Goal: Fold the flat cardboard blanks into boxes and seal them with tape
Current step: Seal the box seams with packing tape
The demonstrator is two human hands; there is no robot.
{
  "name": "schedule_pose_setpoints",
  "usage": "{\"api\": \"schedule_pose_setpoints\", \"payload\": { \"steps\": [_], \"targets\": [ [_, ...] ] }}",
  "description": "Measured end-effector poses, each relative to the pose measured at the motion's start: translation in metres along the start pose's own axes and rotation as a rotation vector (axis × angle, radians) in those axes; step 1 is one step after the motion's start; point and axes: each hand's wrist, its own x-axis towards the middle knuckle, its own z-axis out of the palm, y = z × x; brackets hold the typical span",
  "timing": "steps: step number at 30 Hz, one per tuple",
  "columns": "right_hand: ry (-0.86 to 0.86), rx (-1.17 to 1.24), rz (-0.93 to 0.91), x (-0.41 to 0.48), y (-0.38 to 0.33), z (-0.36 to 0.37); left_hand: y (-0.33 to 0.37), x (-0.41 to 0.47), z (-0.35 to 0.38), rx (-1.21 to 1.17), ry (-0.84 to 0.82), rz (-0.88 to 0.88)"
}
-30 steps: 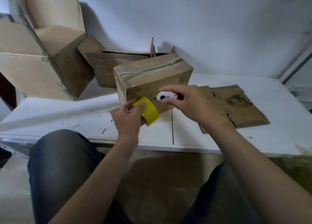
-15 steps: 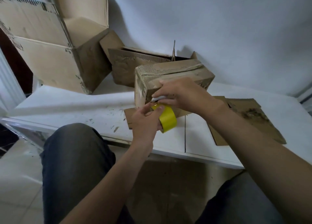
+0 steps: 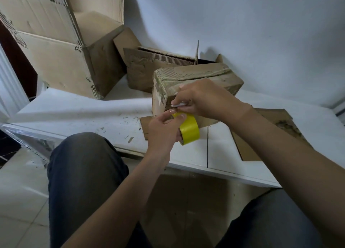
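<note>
A small taped cardboard box (image 3: 203,77) stands on the white table (image 3: 78,113), resting on a flat cardboard piece (image 3: 146,127). My left hand (image 3: 164,130) grips a yellow tape roll (image 3: 189,131) just in front of the box's near face. My right hand (image 3: 203,98) pinches a small white cutter (image 3: 178,105) right above the roll, at the box's lower front corner. The tape strip between roll and box is mostly hidden by my fingers.
A large open cardboard box (image 3: 61,48) stands at the back left. A worn open box (image 3: 149,68) sits behind the small one. Flat cardboard blanks (image 3: 276,128) lie on the table to the right. My knees are below the table's front edge.
My right hand with the white cutter has moved left and down onto the tape above the roll. My view shifted left and closer. The left hand keeps the roll.
</note>
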Motion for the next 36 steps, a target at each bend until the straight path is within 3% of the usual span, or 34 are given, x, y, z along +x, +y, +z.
{"api": "schedule_pose_setpoints", "payload": {
  "steps": [7, 12, 19, 28, 32, 36],
  "targets": [
    [-0.093, 0.200, 0.214, -0.019, 0.025, -0.013, 0.003, 0.001, -0.007, 0.041, -0.029, 0.020],
    [-0.160, 0.280, 0.234, -0.024, 0.026, -0.016, 0.003, -0.002, -0.013, 0.059, -0.050, 0.055],
    [0.012, 0.418, 0.210, -0.031, 0.020, -0.011, 0.001, -0.007, -0.011, -0.002, -0.073, 0.026],
    [0.009, 0.195, 0.050, -0.014, 0.008, -0.009, -0.012, -0.017, -0.001, -0.011, -0.068, -0.070],
    [-0.012, 0.230, 0.086, -0.020, 0.016, -0.009, -0.017, -0.014, -0.006, 0.024, -0.052, -0.060],
    [0.173, 0.106, 0.147, -0.052, 0.021, 0.000, -0.015, -0.006, -0.017, 0.197, -0.067, 0.009]
  ]
}}
